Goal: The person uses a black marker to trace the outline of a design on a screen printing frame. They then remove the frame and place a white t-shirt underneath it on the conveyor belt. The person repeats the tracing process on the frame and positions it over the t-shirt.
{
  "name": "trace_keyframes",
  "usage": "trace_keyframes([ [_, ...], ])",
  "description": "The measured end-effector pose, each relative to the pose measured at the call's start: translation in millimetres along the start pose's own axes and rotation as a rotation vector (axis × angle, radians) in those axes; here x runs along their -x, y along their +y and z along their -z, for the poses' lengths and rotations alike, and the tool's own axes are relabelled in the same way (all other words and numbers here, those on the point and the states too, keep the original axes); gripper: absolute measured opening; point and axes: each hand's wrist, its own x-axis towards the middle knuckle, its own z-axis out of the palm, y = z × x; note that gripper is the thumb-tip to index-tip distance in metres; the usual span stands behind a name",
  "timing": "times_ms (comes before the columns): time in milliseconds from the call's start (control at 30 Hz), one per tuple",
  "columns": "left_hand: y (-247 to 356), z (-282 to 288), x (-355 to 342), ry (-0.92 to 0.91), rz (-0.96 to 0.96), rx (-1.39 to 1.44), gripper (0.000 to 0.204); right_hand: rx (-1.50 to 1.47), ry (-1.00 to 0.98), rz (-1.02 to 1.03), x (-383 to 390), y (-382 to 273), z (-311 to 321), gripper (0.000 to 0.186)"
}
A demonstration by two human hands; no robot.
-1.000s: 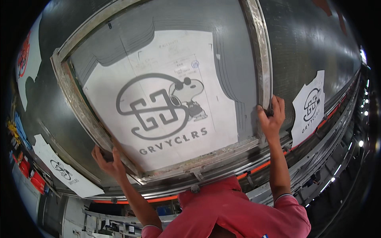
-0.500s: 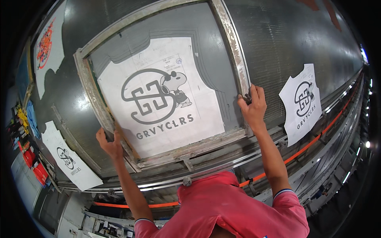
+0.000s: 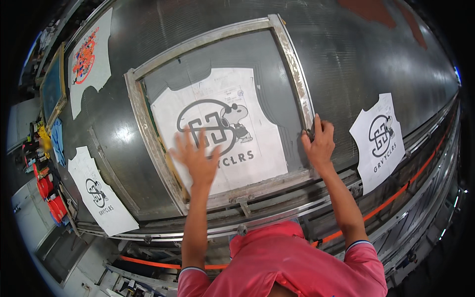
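A screen printing frame (image 3: 299, 81) with worn, paint-chipped bars lies on the dark table. Through or on its mesh shows a white shirt-shaped panel (image 3: 269, 123) with a dark round emblem, a cartoon dog and a row of letters. Over the lower left of this panel my left hand (image 3: 197, 156) is open, fingers spread; whether it touches the surface I cannot tell. My right hand (image 3: 319, 146) is closed around the lower part of the frame's right bar, thumb inside and fingers outside.
Similar white printed panels lie at the right (image 3: 380, 143) and at the left (image 3: 101, 193). Another with an orange print (image 3: 91, 59) is at the far left. A metal rail (image 3: 198, 231) and an orange strip (image 3: 386, 213) run along the near edge.
My left hand has let go of the frame's left bar and moved right over the panel, fingers spreading. My right hand keeps its grip. The whole view has shifted somewhat.
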Motion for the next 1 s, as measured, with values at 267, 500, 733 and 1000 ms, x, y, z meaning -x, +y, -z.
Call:
trace_keyframes([
  [267, 50.8, -22.2, -25.8, -0.320, -0.009, 0.028, 0.108, -0.051, -0.024, -0.083, -1.4, -3.6, 0.2, 0.063],
  [500, 47.5, -19.5, -23.9, -0.356, -0.008, 0.039, 0.109, -0.113, -0.022, -0.210, -6.3, -8.2, 6.0, 0.057],
  [733, 44.0, -21.5, -22.8, -0.328, 0.003, 0.105, 0.108, -0.551, 0.215, -0.484, -10.1, 10.2, 38.0, 0.029],
  [1000, 45.0, -16.8, -26.8, -0.296, 0.012, 0.201, 0.104, -0.960, -0.027, -0.574, -27.3, -63.6, 47.4, 0.023],
])
